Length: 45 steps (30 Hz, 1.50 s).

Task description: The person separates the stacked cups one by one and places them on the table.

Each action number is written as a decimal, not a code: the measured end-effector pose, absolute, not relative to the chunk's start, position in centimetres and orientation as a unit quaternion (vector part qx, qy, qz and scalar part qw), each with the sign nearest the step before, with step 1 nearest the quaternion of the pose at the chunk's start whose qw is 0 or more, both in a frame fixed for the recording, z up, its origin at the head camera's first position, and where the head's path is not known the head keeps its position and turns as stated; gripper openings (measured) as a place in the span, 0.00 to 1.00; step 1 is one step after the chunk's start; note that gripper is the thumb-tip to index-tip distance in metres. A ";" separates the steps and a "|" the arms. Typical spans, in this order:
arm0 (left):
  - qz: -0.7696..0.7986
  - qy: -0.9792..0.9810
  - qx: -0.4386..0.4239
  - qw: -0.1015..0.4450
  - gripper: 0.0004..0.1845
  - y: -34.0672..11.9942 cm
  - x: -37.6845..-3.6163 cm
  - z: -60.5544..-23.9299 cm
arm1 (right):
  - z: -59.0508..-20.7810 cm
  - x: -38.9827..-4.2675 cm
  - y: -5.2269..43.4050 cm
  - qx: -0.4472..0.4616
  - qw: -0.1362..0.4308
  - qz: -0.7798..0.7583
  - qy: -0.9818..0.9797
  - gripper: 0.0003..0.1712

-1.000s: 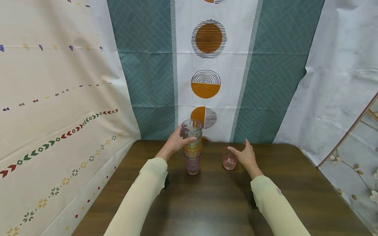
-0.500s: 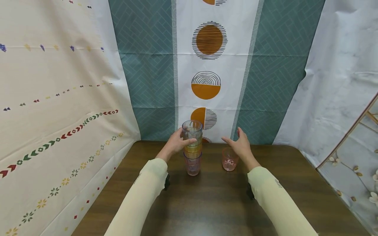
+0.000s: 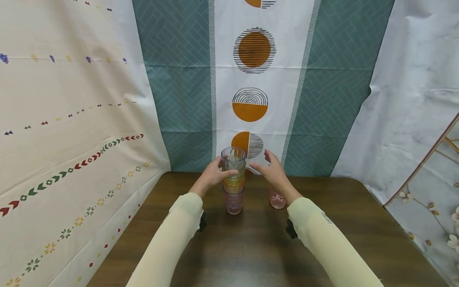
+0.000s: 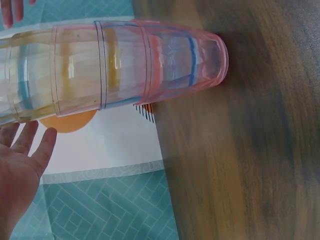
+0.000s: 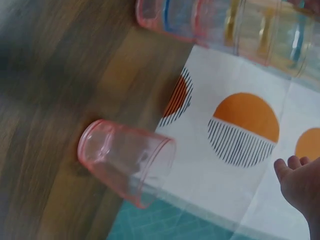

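A tall upright stack of clear tinted tumblers (image 3: 234,191), in pink, blue and yellow, stands near the table's back edge. My left hand (image 3: 211,175) is round its upper part, thumb across the front and fingers at the far side. In the left wrist view, fingertips (image 4: 49,134) lie along the stack's side. My right hand (image 3: 274,171) is raised just right of the stack, thumb and fingers apart, holding nothing. Below and behind it a single pink tumbler (image 3: 277,200) stands upright, its upper part hidden by the right forearm in the head view. The right wrist view shows this pink tumbler whole.
The brown wooden table (image 3: 236,251) extends towards me and to both sides. A patterned cloth (image 3: 186,99) hangs right behind its back edge. Another cloth (image 3: 89,167) runs along the left side, and a pale marbled cloth (image 3: 405,119) along the right.
My right hand has left the single pink tumbler, risen and moved left towards the stack. My left hand has stayed round the stack, and the tumblers have kept their places.
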<state>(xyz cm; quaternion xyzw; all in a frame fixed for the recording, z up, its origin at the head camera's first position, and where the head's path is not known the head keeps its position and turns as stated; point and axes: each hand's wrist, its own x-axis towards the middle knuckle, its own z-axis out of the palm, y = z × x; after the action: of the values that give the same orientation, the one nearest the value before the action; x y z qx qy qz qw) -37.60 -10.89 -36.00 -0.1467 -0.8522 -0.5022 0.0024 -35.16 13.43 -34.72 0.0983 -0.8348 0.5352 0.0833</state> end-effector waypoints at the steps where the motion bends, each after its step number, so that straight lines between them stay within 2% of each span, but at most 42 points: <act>1: -0.501 -0.852 -0.149 0.001 0.52 -10.9 -37.6 -36.0 | -34.6 -35.1 13.1 0.102 0.081 0.536 -0.834 0.56; 11: -0.516 -0.842 -0.157 -0.005 0.49 -11.1 -37.6 -36.5 | -34.0 -35.3 10.3 0.130 0.065 0.532 -0.834 0.58; 19: -0.519 -0.840 -0.159 -0.003 0.47 -11.1 -37.5 -36.6 | -34.0 -35.5 8.2 0.135 0.069 0.541 -0.827 0.55; 26: -0.506 -0.848 -0.161 -0.001 0.44 -11.2 -37.7 -36.6 | -33.9 -35.4 7.3 0.130 0.077 0.553 -0.819 0.48; 37: -0.507 -0.848 -0.156 -0.010 0.46 -11.2 -37.7 -36.6 | -34.0 -35.2 7.4 0.108 0.083 0.538 -0.832 0.47; 42: -0.506 -0.850 -0.148 -0.018 0.50 -11.2 -37.5 -36.7 | -33.8 -35.2 7.4 0.106 0.080 0.544 -0.828 0.46; 45: -0.504 -0.852 -0.142 -0.020 0.53 -11.2 -37.4 -36.7 | -33.7 -35.2 7.3 0.096 0.080 0.551 -0.825 0.48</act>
<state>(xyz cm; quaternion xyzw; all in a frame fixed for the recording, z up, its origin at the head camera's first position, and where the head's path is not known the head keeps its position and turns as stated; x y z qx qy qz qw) -37.40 -11.24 -36.66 -0.1423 -0.8516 -0.5040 -0.0203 -35.15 7.26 -33.71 0.0963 -0.8247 0.5515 0.0803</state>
